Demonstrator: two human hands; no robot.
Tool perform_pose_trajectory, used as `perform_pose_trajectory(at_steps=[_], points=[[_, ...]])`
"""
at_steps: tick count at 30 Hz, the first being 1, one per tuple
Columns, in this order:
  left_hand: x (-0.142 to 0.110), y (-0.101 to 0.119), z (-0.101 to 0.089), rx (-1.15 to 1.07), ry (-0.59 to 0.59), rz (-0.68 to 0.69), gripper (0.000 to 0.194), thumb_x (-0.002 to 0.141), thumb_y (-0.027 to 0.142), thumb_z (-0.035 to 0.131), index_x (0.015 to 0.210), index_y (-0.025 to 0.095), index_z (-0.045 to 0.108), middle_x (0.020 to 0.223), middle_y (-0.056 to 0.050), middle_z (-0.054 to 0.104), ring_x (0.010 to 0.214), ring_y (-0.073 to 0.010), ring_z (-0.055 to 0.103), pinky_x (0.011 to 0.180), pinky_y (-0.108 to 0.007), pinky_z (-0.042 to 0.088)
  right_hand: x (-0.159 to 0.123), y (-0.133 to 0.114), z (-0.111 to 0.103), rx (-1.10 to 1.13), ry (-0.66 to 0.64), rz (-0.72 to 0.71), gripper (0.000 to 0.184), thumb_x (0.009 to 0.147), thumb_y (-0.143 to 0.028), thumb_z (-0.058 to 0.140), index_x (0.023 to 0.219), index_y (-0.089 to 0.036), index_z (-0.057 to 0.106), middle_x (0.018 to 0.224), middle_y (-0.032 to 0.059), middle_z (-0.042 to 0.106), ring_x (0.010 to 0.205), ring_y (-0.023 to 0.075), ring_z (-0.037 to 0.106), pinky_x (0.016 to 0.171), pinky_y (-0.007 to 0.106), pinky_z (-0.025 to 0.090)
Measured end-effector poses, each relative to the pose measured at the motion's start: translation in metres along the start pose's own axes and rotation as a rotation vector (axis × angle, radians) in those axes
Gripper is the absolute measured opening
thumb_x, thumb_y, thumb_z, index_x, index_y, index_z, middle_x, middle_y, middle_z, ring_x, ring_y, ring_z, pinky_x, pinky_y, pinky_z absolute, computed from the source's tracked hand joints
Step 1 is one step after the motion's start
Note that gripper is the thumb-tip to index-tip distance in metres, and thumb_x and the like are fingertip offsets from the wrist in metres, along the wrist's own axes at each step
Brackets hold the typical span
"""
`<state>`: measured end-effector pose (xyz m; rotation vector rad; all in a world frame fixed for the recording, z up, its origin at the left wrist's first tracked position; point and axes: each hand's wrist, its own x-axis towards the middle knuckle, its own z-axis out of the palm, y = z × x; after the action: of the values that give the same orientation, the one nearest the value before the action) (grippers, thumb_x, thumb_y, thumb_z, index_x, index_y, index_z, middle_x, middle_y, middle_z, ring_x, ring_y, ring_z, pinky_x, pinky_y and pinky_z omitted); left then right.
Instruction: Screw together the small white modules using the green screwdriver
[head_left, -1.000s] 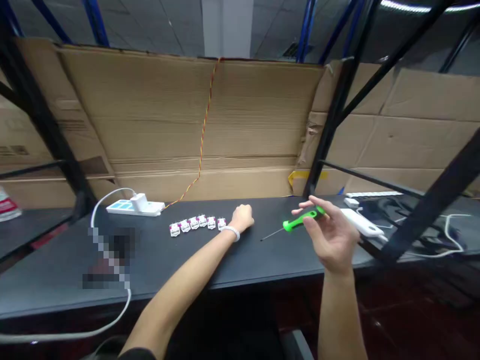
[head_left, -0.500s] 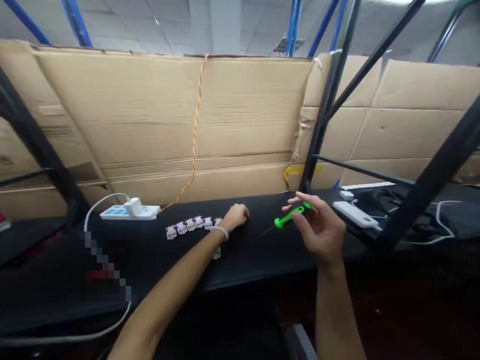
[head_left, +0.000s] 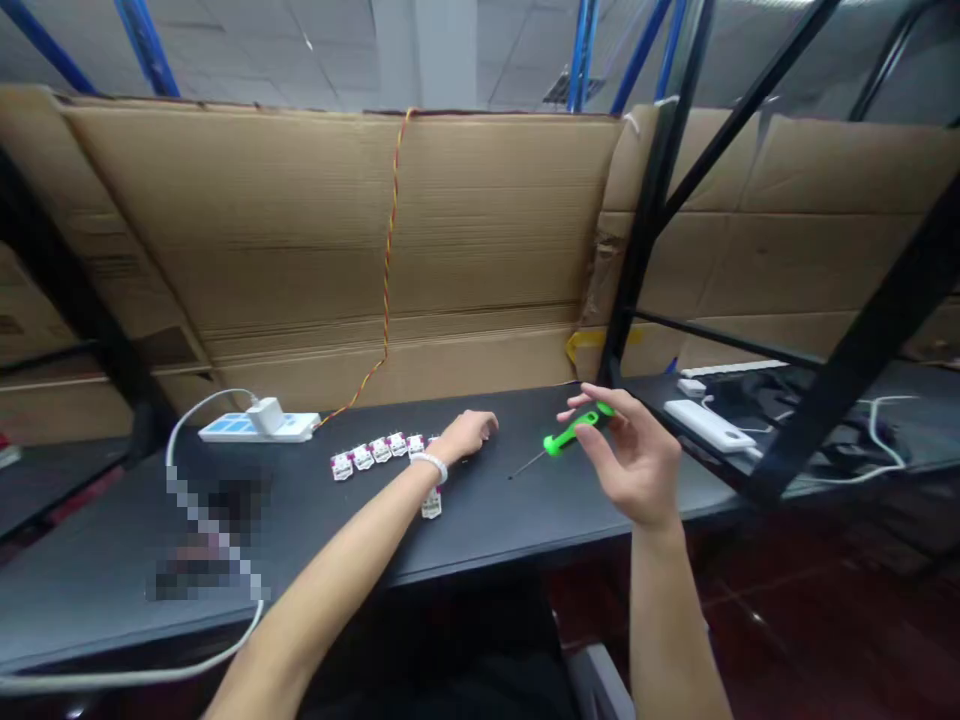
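A green-handled screwdriver (head_left: pixel 574 432) is held in my right hand (head_left: pixel 637 460), gripped between thumb and fingers. Its thin shaft slants down and left, with the tip over the black tabletop. My left hand (head_left: pixel 466 436) rests low on the tabletop, back upward and fingers curled down; whatever is under them is hidden. Several small white-and-purple parts (head_left: pixel 381 449) sit in a curved row to the left of that hand. Beneath the left wrist, on its near side, lies another similar white part (head_left: pixel 431 503).
A white power strip (head_left: pixel 298 428) with a plugged-in charger (head_left: pixel 265 414) stands at the back left, its white cable (head_left: pixel 180 440) trailing forward. Cardboard (head_left: pixel 300 230) walls the back. Black rack posts (head_left: pixel 637 250) rise on both sides. A white device (head_left: pixel 709 427) lies at right.
My right hand and the screwdriver have shifted slightly left. The left hand stays almost in place, its fingers reaching a little differently. The picture's tabletop looks brighter.
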<state>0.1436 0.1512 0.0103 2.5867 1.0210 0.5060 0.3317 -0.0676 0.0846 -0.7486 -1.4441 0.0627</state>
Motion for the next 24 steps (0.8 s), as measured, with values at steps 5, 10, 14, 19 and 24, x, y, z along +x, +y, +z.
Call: perform_pose_trajectory(at_steps=[5,10,14,19,24], points=[[-0.009,0.008,-0.021,-0.068,0.090,0.062,0.048,0.079,-0.005,0.052,0.116,0.017,0.072,0.096,-0.005,0.078,0.091,-0.0189,0.074,0.088,-0.029,0.059,-0.001,0.000,0.000,-0.014,0.004,0.013,0.036,0.100,-0.024,0.073,0.136,-0.028,0.071,0.115,0.0074,0.074,0.095,0.0241,0.079,0.086,0.042,0.066],[-0.046,0.035,-0.054,-0.225,0.297,0.202,0.029,0.098,0.008,0.049,0.122,0.020,0.061,0.099,-0.005,0.075,0.093,-0.0183,0.073,0.091,-0.030,0.057,-0.001,-0.003,0.004,0.029,-0.058,0.047,0.036,0.108,-0.029,0.060,0.144,-0.030,0.064,0.118,0.0070,0.070,0.097,0.0210,0.075,0.084,0.037,0.066],[-0.099,0.058,-0.074,-0.307,0.420,0.303,0.020,0.101,0.010,0.048,0.117,0.021,0.055,0.097,-0.003,0.071,0.089,-0.0163,0.071,0.088,-0.031,0.058,-0.001,-0.015,0.017,-0.017,-0.324,0.098,0.040,0.112,-0.028,0.044,0.149,-0.029,0.057,0.107,0.0046,0.064,0.083,0.0159,0.065,0.069,0.028,0.059],[-0.163,0.077,-0.079,-0.371,0.608,0.329,0.016,0.105,0.010,0.050,0.114,0.023,0.052,0.100,-0.004,0.070,0.089,-0.0154,0.071,0.081,-0.030,0.061,-0.012,-0.035,0.060,-0.067,-0.469,0.084,0.017,0.103,-0.025,0.062,0.119,-0.023,0.068,0.087,0.0002,0.067,0.071,0.0149,0.063,0.070,0.027,0.055],[-0.202,0.087,-0.072,-0.297,0.742,0.359,0.026,0.102,0.002,0.051,0.117,0.023,0.054,0.104,-0.004,0.070,0.097,-0.0164,0.074,0.088,-0.030,0.062,-0.031,-0.042,0.102,-0.030,-0.428,-0.017,0.005,0.099,-0.019,0.067,0.103,-0.021,0.069,0.088,0.0027,0.076,0.073,0.0164,0.071,0.070,0.027,0.056]])
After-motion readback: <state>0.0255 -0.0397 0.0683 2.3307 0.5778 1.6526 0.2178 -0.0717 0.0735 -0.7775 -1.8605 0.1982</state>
